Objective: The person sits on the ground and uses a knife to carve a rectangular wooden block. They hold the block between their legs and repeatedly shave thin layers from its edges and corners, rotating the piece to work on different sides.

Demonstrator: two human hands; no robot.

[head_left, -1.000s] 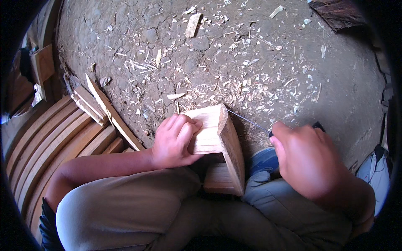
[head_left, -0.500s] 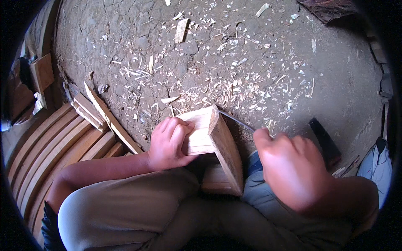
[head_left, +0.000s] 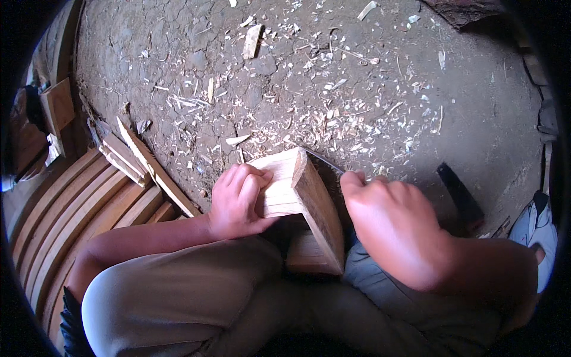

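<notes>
Between my knees stands a piece of pale boards joined at angles, like an open wooden box (head_left: 319,199). My left hand (head_left: 239,199) presses on its upper board, fingers curled over the face and thumb at the lower edge. A thin metal tool (head_left: 324,159) lies slanted against the box's far top corner. Closed round the tool's near end is my right hand (head_left: 389,217), which hides the handle. The tool's far end is hidden behind the wood, and I cannot tell its exact kind.
Curved wooden pieces (head_left: 77,214) are stacked at the left, with a long pointed offcut (head_left: 156,169) beside them. Shavings and chips (head_left: 339,128) litter the earthen floor (head_left: 172,47). A dark tapered blade (head_left: 458,193) lies right of my right hand. Pale cloth (head_left: 532,232) shows at the far right.
My right hand has moved left, toward the box, and the metal tool has slid along its corner. My left hand keeps its hold on the board.
</notes>
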